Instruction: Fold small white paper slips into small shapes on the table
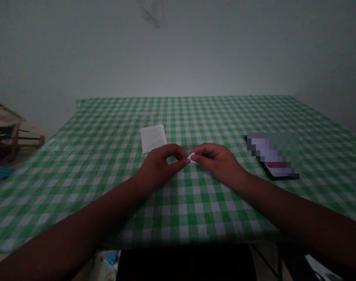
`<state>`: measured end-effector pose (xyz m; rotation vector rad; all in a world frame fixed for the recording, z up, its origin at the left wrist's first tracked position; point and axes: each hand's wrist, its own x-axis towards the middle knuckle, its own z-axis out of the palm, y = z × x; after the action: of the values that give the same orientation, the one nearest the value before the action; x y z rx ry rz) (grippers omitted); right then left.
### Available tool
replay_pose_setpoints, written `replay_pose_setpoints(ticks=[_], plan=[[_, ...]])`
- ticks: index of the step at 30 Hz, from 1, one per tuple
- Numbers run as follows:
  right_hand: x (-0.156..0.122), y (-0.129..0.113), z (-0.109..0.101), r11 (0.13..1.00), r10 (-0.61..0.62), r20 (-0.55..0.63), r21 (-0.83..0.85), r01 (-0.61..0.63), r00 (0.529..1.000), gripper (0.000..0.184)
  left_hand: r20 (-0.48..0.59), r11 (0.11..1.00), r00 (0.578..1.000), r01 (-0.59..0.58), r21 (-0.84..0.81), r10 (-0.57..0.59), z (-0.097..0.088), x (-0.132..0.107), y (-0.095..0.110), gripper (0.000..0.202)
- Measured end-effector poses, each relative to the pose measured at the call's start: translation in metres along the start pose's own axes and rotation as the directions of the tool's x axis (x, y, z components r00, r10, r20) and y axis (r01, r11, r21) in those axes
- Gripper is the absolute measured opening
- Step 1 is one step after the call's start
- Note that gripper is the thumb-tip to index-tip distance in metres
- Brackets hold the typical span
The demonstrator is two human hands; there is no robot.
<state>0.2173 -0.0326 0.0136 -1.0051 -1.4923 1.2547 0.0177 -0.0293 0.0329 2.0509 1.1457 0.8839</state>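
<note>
Over the checked tablecloth, my left hand [163,162] and my right hand [217,158] meet at their fingertips. Between them is a small white piece of paper [192,157] that looks folded. Thumb and index finger of each hand pinch one side of it. Fingers cover much of the piece, so its full shape is hidden. Just beyond my left hand lies a small stack of printed white paper sheets [153,137], its near corner close to my knuckles.
A green and white checked tablecloth [107,156] covers the table. On the right lies a phone [271,156] with its screen lit and partly blurred. A faint pale strip [146,113] rests farther back. Behind stands a plain wall [195,50]; a wooden chair [20,136] is at the left.
</note>
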Motion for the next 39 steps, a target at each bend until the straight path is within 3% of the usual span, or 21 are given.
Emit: replay_pose_setpoints(ticks=[15, 24, 39], plan=[[-0.002, -0.007, 0.001, 0.999, 0.038, -0.003, -0.034, -0.038, 0.999, 0.015, -0.028, 0.998, 0.998, 0.061, 0.026, -0.061, 0.001, -0.003, 0.008, 0.010], [0.000, 0.000, -0.003, 0.997, 0.074, -0.042, -0.003, -0.074, 0.996, 0.018, 0.006, 0.999, 0.999, -0.047, -0.004, 0.047, -0.002, -0.001, 0.003, 0.014], [0.000, -0.003, 0.000, 0.998, 0.067, -0.062, -0.011, -0.068, 0.996, 0.020, -0.029, 0.994, 0.995, 0.093, -0.061, -0.095, 0.000, -0.001, 0.005, 0.013]])
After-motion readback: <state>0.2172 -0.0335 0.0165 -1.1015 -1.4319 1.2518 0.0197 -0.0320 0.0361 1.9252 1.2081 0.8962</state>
